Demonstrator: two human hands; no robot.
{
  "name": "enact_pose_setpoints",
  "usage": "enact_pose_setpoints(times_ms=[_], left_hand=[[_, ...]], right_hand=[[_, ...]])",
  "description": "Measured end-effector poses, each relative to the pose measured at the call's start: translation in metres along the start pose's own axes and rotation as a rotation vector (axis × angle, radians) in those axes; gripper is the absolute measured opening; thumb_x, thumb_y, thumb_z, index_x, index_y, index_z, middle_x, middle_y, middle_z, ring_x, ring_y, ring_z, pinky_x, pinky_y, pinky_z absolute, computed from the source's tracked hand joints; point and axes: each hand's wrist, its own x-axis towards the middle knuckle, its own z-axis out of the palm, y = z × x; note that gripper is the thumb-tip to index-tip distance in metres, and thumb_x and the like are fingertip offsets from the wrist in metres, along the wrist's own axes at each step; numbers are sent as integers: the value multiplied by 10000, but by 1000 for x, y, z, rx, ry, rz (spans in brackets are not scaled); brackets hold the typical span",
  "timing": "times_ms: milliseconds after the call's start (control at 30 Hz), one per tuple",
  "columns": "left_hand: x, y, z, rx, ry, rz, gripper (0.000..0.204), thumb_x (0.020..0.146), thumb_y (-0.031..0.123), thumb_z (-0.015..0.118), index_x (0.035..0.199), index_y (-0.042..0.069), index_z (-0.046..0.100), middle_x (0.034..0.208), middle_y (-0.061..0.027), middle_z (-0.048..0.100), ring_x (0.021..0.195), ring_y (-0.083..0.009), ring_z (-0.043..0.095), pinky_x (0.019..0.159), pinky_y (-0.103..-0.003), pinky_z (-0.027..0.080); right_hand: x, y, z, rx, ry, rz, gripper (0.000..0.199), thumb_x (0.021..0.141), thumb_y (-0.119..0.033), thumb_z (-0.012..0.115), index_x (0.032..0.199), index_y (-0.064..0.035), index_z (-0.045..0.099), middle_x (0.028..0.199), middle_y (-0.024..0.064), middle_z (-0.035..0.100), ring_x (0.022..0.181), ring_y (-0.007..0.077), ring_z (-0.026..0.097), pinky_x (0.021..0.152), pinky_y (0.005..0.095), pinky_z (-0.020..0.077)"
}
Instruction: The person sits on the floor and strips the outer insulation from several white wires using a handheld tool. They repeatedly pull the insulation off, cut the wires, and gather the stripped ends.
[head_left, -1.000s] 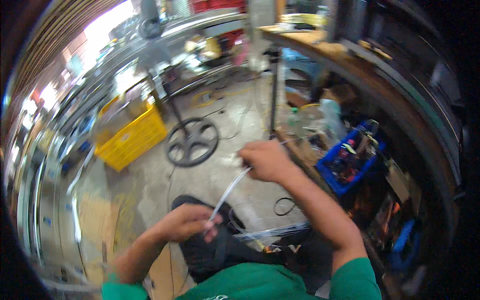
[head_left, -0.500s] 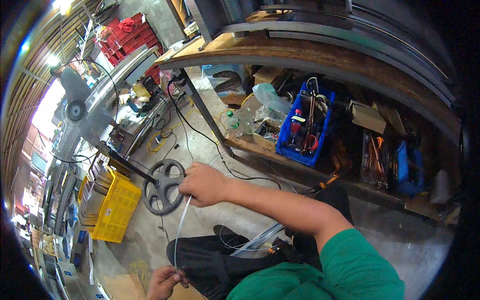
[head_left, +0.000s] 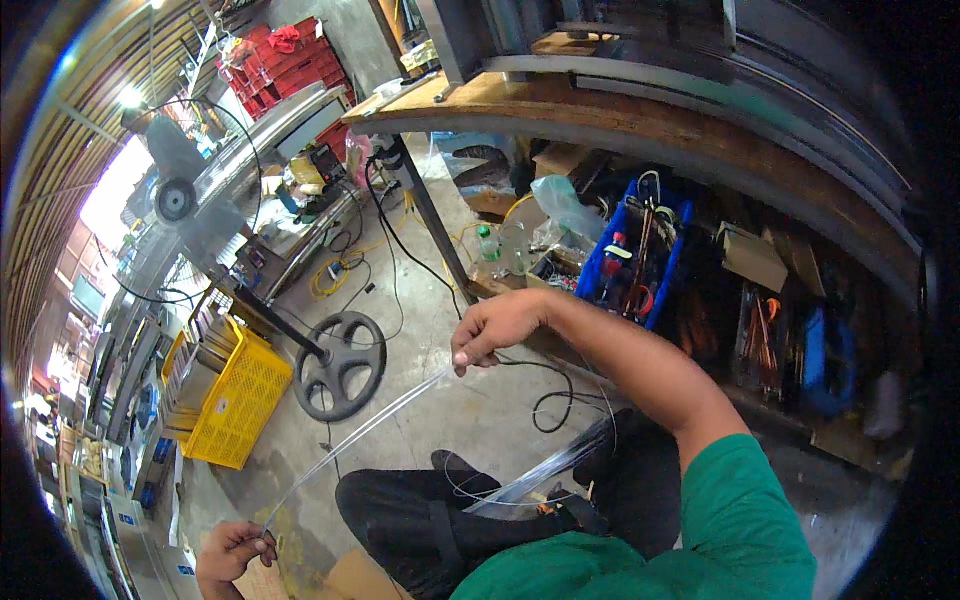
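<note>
Thin whitish strands stretch in a slanting line between my two hands. My right hand, raised ahead of my knees, pinches their upper end between thumb and fingers. Low at the left, my left hand is closed on the other end. A bundle of clear, glossy strands lies across my lap between my dark-trousered legs, with a loose thin loop curling out beside it. Whether the strands are wire or plastic cord I cannot tell.
A standing fan's round base and a yellow crate of flat pieces stand to the left. Ahead is a workbench; its lower shelf holds a blue bin of tools and bottles. A black cable trails over the floor.
My hands have moved apart: the right went rightward and up, the left went left. The strands between them now run longer and more slanted. The view has shifted slightly.
</note>
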Motion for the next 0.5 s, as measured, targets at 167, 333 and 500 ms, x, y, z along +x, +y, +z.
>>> enact_pose_setpoints(times_ms=[167, 333, 500], left_hand=[[2, 11, -4, 162, -2, 12, 117, 886, -9, 594, 952, -92, 643, 782, -136, 682, 687, -192, 651, 644, -312, 528], [0, 9, -13, 167, 0, 1, 122, 891, 7, 611, 961, -87, 646, 789, -125, 685, 695, -187, 653, 654, -304, 529], [-3, 11, -16, 170, 14, -17, 115, 892, -21, 588, 966, -85, 648, 790, -120, 685, 701, -183, 653, 659, -307, 529]], right_hand=[[3, 11, 2, -31, -30, 48, 386, 964, -413, 552, 992, -49, 678, 740, 16, 624, 720, 111, 564, 715, 301, 452], [1, 21, 4, 82, -61, -51, 339, 964, -359, 574, 976, -30, 651, 790, 17, 649, 783, 111, 592, 777, 300, 448], [-4, 12, 4, 56, -15, -17, 291, 939, -308, 626, 962, -18, 632, 742, 12, 618, 705, 98, 585, 669, 291, 466]])
